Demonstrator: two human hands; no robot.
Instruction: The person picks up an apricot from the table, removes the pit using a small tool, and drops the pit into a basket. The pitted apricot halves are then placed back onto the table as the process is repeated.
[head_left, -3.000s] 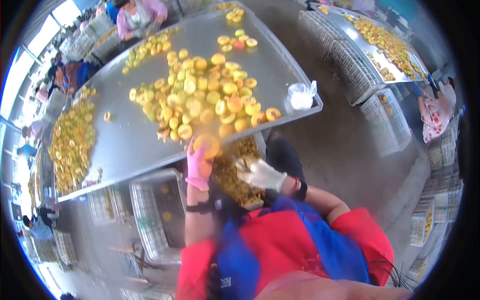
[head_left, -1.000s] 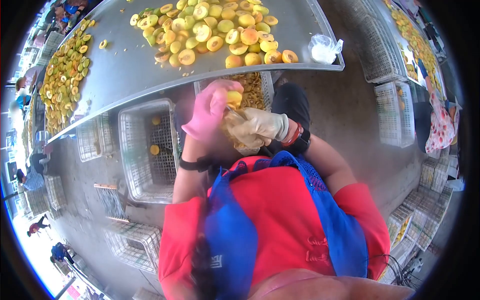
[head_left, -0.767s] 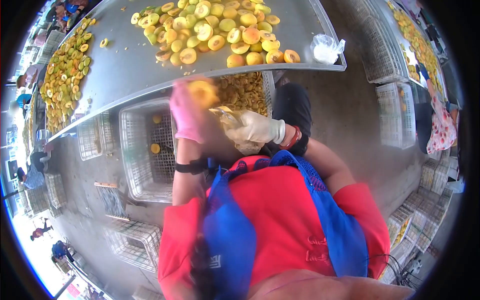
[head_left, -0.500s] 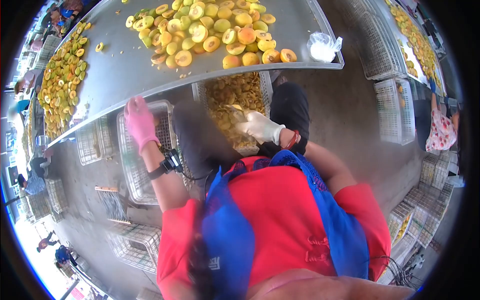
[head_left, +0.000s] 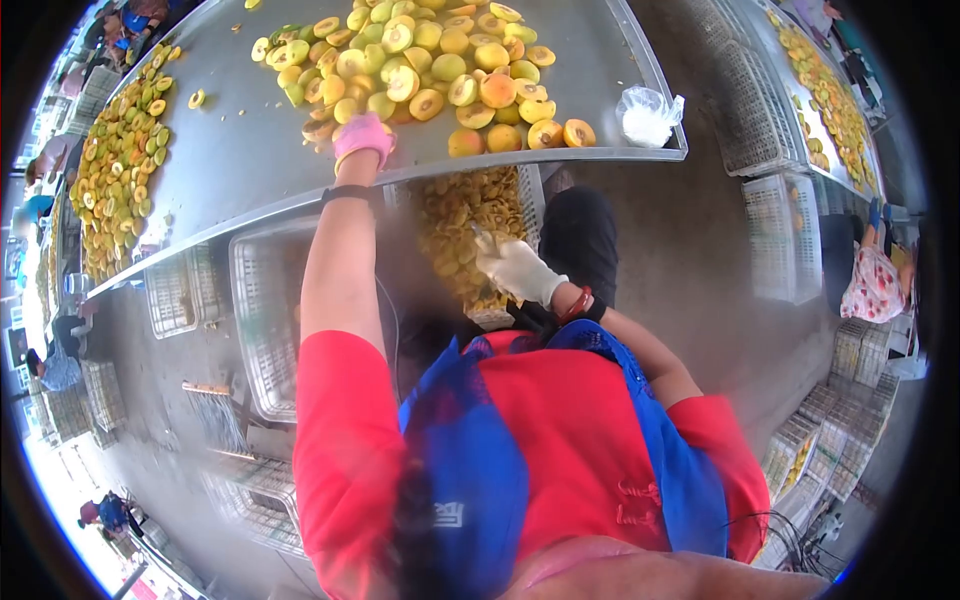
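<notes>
Heap of yellow halved fruit (head_left: 440, 70) lies upper-centre, touching pink-gloved left hand (head_left: 362, 140), grip unclear; white-gloved right hand (head_left: 517, 270), lower, clamps small metal knife (head_left: 484, 238).

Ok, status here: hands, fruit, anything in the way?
Left hand, pink glove, on the fruit pile, grip unclear. Right hand shut on small tool above crate. Nothing blocking.
</notes>
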